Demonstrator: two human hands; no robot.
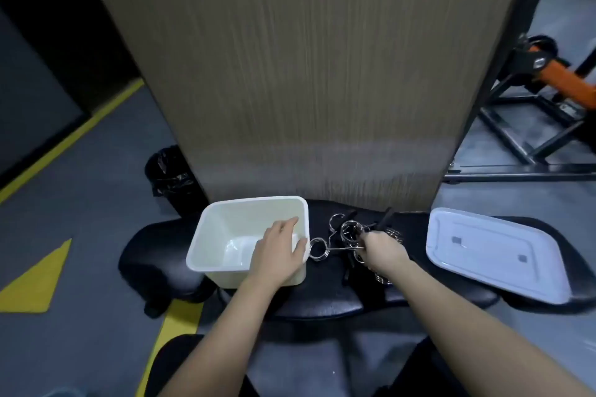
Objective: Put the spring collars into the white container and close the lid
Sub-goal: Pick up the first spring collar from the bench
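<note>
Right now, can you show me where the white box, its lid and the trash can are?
white container [219, 245]: head view, on its left inner wall.
lid [493, 255]: head view, on the middle of its flat panel.
trash can [169, 172]: head view, on the black bag lining it.

Grey floor [80, 213] with yellow painted line [69, 142] at left and yellow arrow marking [35, 280]. Tall beige ribbed panel [306, 74] fills centre, upright behind the black padded surface [322, 296]. Black bin with liner [171, 174] at panel's left foot. Right: black steel frame [522, 126] with orange part [564, 74]. Dark wall far left. Light dim.
</note>
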